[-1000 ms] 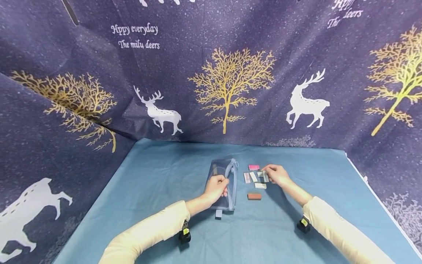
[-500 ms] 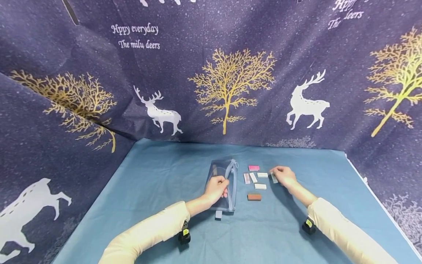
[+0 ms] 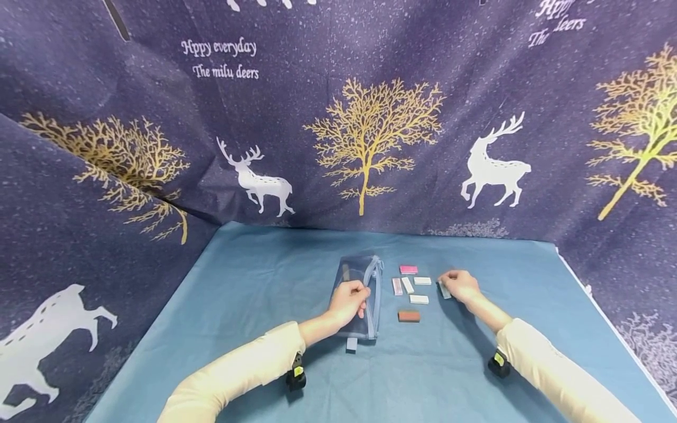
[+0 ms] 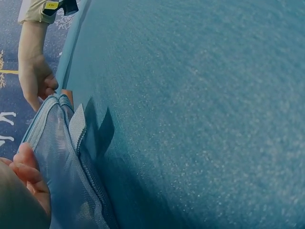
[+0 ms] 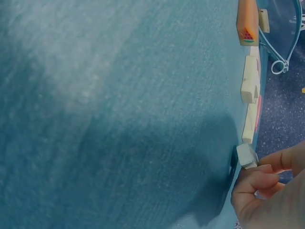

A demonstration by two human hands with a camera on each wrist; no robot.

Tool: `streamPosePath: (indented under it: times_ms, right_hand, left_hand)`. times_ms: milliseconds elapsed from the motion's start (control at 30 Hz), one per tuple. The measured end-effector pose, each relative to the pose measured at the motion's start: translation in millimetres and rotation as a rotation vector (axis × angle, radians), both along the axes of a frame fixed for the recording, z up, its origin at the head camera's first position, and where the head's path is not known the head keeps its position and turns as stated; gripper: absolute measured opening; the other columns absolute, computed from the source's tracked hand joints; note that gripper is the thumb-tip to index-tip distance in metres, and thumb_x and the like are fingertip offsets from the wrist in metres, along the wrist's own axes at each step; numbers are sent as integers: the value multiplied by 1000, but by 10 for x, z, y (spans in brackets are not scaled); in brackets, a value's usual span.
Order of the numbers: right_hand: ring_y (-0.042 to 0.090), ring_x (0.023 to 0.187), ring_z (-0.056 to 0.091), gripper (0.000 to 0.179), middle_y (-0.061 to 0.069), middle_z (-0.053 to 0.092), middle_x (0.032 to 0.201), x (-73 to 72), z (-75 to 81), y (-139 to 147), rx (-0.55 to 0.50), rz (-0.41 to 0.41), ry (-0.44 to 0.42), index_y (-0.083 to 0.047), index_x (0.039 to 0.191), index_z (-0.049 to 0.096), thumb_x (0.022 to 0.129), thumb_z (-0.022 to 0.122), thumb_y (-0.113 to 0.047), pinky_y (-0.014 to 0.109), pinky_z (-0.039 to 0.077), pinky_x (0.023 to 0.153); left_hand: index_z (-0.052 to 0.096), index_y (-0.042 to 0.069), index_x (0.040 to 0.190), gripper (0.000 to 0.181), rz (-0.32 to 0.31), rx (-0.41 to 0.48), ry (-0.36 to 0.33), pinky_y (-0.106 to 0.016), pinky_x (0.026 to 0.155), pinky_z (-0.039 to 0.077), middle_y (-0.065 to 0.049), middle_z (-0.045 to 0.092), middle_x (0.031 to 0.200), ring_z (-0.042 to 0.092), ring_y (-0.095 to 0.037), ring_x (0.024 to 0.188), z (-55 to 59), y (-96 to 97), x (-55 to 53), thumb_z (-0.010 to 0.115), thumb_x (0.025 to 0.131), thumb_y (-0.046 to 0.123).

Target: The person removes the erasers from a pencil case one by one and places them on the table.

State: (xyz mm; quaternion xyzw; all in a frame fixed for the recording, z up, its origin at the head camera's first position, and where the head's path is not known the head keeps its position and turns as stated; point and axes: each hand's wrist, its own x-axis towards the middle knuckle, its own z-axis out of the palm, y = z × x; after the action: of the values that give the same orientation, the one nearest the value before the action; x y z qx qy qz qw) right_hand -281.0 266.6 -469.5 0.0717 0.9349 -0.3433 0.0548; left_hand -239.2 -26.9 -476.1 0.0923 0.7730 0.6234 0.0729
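My left hand (image 3: 349, 302) grips the edge of a blue see-through mesh zip pouch (image 3: 373, 302), beside its unzipped opening. In the left wrist view the curled fingers (image 4: 29, 167) lie against the mesh near the zipper, and a pale fabric tab (image 4: 77, 128) sticks out from the pouch's end. To the right, my right hand (image 3: 461, 286) pinches a small pale block-shaped eraser (image 5: 246, 156) between thumb and fingertips, low over the cloth. The hand covers part of this eraser in the head view.
Between the hands lie a pink eraser (image 3: 408, 269), a pink-and-white one (image 3: 397, 286), several white ones, including one nearest the right hand (image 3: 422, 281), and an orange-brown one (image 3: 409, 316) in front. A blue cloth (image 3: 254, 282) covers the table; a patterned curtain (image 3: 296, 106) hangs behind.
My right hand has moved right and slightly toward me, carrying the pale eraser away from the white ones. The left hand keeps its grip on the pouch.
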Motion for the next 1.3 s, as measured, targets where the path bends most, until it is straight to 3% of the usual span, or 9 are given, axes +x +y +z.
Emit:
streamPosePath:
  times_ms: [100, 233, 333, 500, 667, 900, 1067, 1300]
  right_hand:
    - [39, 105, 52, 31, 20, 60, 115, 2, -16, 9, -1, 7, -14, -5, 104, 67, 91, 43, -21, 39, 45, 76]
    - [36, 102, 54, 32, 21, 59, 116, -2, -37, 22, -6, 11, -36, -5, 105, 66, 91, 43, -21, 35, 45, 70]
    - [35, 99, 55, 32, 21, 60, 116, 0, -36, 26, 3, 17, -31, -5, 105, 67, 91, 43, -22, 32, 44, 67]
    - [30, 88, 58, 29, 18, 65, 106, 13, -39, 36, 49, 24, 19, -5, 98, 69, 89, 49, -24, 30, 43, 64]
    - [25, 78, 59, 26, 17, 67, 99, 24, -50, 48, 62, 28, 43, -5, 95, 70, 88, 52, -23, 30, 44, 61]
    - [31, 78, 62, 22, 15, 68, 90, 15, -73, 64, 106, 48, 109, -6, 89, 69, 84, 54, -21, 42, 49, 68]
    - [23, 67, 59, 19, 10, 67, 79, 6, -62, 53, 127, 31, 143, -6, 87, 67, 82, 55, -20, 37, 47, 61]
    - [31, 77, 61, 24, 16, 66, 93, 33, -17, -18, 169, -8, 135, -6, 96, 64, 84, 52, -23, 42, 48, 61]
  left_hand:
    - [57, -12, 81, 28, -2, 0, 1, -39, 52, 54, -2, 52, 56, 55, -29, 46, 135, -5, 78, 53, 90, 14]
    - [57, -15, 83, 28, 3, -21, -19, -43, 57, 55, -4, 52, 57, 55, -31, 48, 244, -4, 130, 53, 90, 12]
    - [58, -12, 81, 26, 9, -20, -21, -42, 57, 55, -3, 53, 57, 53, -14, 45, 121, -1, 54, 53, 90, 12]
    - [59, -7, 78, 25, 14, -14, -18, -35, 53, 54, -1, 53, 55, 53, -12, 45, -3, 3, -6, 54, 90, 15]
    - [59, -6, 78, 25, 21, -29, -8, -28, 50, 52, 2, 52, 54, 53, -11, 43, 3, 3, 3, 54, 89, 16]
    - [60, -6, 78, 24, 32, -59, 15, -23, 50, 50, 3, 53, 53, 53, -9, 43, -7, 7, -1, 55, 87, 16]
    - [60, -5, 78, 24, 43, -60, 18, -24, 50, 51, 3, 53, 53, 53, -9, 43, -8, 17, -7, 55, 87, 16]
    - [60, -4, 77, 25, 49, -72, 11, -24, 52, 51, 3, 53, 53, 53, -9, 43, -19, 22, -6, 55, 87, 18]
